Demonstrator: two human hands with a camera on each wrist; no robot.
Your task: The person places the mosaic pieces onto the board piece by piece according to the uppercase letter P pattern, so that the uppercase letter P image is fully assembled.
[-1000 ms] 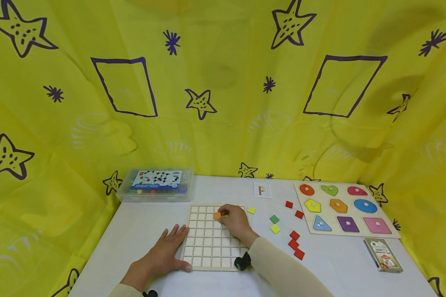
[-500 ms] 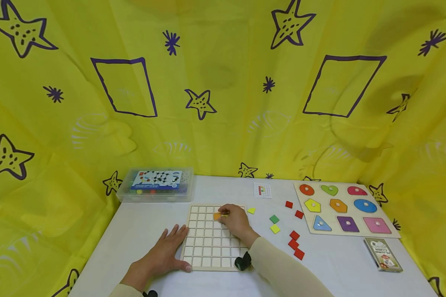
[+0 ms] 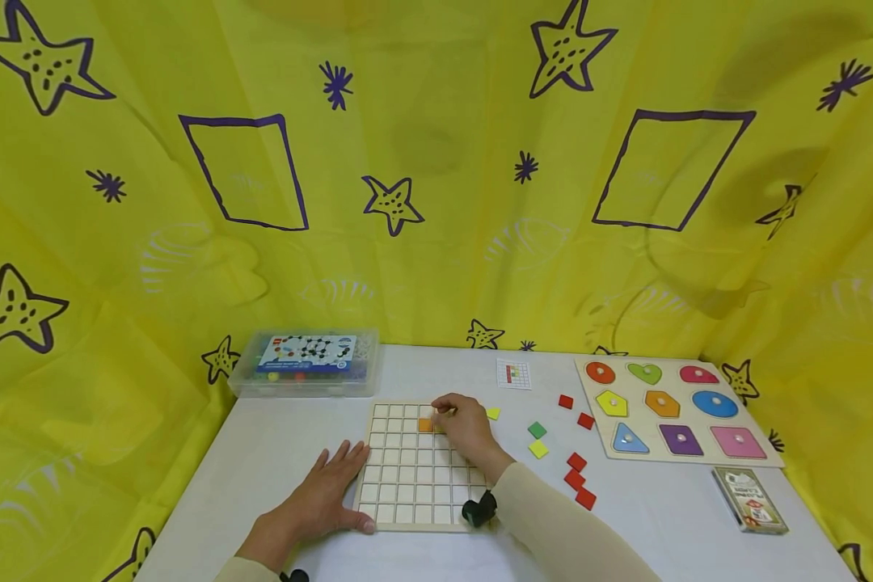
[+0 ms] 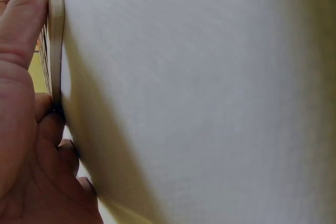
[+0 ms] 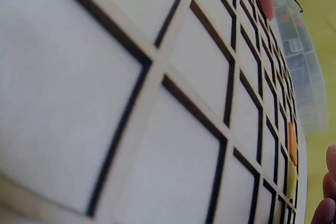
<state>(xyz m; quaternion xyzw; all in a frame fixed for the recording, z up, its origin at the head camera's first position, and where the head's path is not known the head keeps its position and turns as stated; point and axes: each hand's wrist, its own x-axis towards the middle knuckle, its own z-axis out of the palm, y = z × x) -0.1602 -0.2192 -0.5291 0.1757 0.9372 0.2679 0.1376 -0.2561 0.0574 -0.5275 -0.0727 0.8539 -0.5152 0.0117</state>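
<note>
A wooden grid board lies on the table, its squares mostly bare. An orange square tile sits in one of its far cells, and the right wrist view shows a yellow tile in the neighbouring cell. My right hand hovers over that part of the board, fingers loosely bent. In the right wrist view its fingertips are apart from both tiles. My left hand rests at the board's left side, fingers extended along the edge and thumb at the near corner.
Right of the board lie several red tiles, a green tile and yellow ones. Behind them is a pattern card. A shape puzzle and a card box stand right; a plastic case is back left.
My right hand has lifted slightly and drawn away from the orange tile, which stays in its cell. The yellow tile beside it showed under the fingers half a second ago. My left hand stays still.
</note>
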